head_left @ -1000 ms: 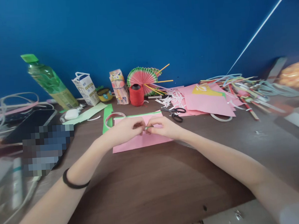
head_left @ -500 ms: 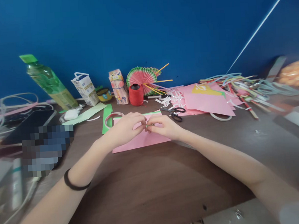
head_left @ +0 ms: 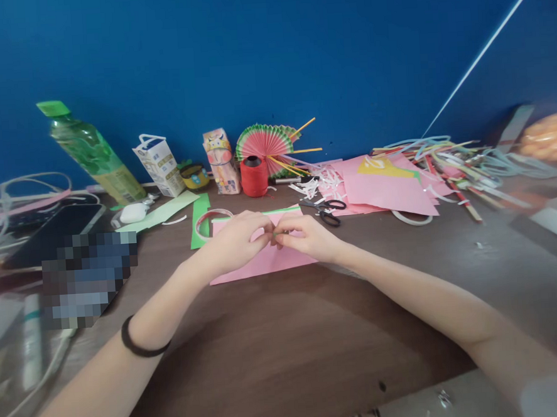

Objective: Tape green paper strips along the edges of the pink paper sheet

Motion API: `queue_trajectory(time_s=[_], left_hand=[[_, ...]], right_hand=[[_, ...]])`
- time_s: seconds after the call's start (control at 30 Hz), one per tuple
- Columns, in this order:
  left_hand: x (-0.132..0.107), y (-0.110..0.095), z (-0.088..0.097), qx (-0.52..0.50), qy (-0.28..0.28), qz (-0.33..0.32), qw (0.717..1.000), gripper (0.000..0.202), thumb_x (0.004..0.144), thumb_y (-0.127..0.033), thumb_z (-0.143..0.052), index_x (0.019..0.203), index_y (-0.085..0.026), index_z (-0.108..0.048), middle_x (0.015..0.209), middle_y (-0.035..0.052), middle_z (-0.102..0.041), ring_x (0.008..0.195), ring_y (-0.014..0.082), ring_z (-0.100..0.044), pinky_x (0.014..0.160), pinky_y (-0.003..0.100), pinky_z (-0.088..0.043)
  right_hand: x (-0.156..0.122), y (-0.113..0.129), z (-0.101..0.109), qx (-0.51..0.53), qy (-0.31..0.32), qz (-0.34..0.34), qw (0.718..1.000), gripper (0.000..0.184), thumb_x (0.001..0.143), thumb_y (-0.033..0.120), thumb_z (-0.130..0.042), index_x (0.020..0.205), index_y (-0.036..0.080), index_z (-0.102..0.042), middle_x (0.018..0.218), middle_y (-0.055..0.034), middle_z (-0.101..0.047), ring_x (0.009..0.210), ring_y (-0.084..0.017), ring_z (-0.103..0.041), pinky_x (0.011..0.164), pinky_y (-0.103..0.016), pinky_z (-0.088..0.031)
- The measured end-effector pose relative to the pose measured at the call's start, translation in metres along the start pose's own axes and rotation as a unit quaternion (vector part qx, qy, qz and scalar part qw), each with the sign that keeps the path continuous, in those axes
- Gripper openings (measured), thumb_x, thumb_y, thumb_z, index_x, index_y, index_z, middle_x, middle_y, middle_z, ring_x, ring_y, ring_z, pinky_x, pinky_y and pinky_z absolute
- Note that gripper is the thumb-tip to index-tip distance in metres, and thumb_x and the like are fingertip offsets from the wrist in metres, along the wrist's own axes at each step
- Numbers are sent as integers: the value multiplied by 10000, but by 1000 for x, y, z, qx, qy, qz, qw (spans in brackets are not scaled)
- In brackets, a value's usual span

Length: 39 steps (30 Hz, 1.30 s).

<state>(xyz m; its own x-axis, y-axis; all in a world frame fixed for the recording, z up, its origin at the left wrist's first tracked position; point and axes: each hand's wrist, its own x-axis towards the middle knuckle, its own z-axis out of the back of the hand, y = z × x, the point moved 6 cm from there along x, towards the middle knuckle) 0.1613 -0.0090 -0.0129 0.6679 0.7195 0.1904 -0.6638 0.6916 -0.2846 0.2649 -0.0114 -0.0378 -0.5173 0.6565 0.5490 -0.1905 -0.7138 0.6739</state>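
where fingertips meet, left hand (head_left: 236, 239), right hand (head_left: 308, 235), pink paper (head_left: 263, 266)

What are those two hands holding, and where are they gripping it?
A small green paper piece, pinched between the fingertips of the left hand and right hand, one at each end, above the pink paper sheet.

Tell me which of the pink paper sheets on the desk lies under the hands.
The pink sheet at the middle of the desk, with a green strip along its far edge. Both hands meet over it; the other pink sheets lie farther right, beyond the scissors.
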Motion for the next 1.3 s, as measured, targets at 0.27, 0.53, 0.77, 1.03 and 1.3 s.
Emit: queue_trajectory(time_s=[0.27, 0.53, 0.77, 1.03, 1.3], left_hand=[[-1, 6, 1, -25, 4, 25, 999, 184, 785, -259, -401, 806, -196, -573, 901, 6, -605, 922, 169, -508, 816, 309, -385], [-2, 29, 20, -3, -40, 122, 992, 165, 727, -270, -419, 747, -189, -562, 951, 5, -612, 872, 167, -542, 770, 281, -396], [-17, 81, 49, 64, -68, 280, 955, 181, 699, -332, -424, 704, -184, -528, 748, 20, -572, 683, 168, -503, 605, 264, -344], [-49, 99, 81, 245, -119, 403, 874, 310, 803, -382, -285, 834, -152, -491, 839, 123, -522, 850, 302, -497, 627, 327, -284], [-27, 94, 58, 160, -81, 297, 938, 305, 782, -256, -304, 942, -152, -542, 965, 109, -577, 884, 251, -527, 716, 335, -362]], right_hand=[[0, -2, 0, 22, 0, -23, 999, 156, 785, 92, -491, 688, 135, -606, 719, -13, -620, 718, -129, -551, 722, -249, -401], [0, -8, 12, -8, -48, -53, 997, 150, 785, 128, -500, 691, 151, -615, 659, 1, -610, 710, -135, -519, 702, -257, -363], [-1, -15, 23, -39, -90, -66, 993, 170, 791, 161, -484, 663, 154, -596, 641, 1, -590, 703, -139, -494, 687, -262, -339], [-2, -17, 27, -29, -116, -51, 992, 156, 794, 196, -488, 686, 159, -595, 668, -6, -584, 731, -147, -508, 701, -268, -356], [-1, -13, 25, 18, -89, -21, 996, 171, 805, 230, -498, 698, 162, -613, 740, -19, -616, 813, -159, -507, 785, -293, -359]])
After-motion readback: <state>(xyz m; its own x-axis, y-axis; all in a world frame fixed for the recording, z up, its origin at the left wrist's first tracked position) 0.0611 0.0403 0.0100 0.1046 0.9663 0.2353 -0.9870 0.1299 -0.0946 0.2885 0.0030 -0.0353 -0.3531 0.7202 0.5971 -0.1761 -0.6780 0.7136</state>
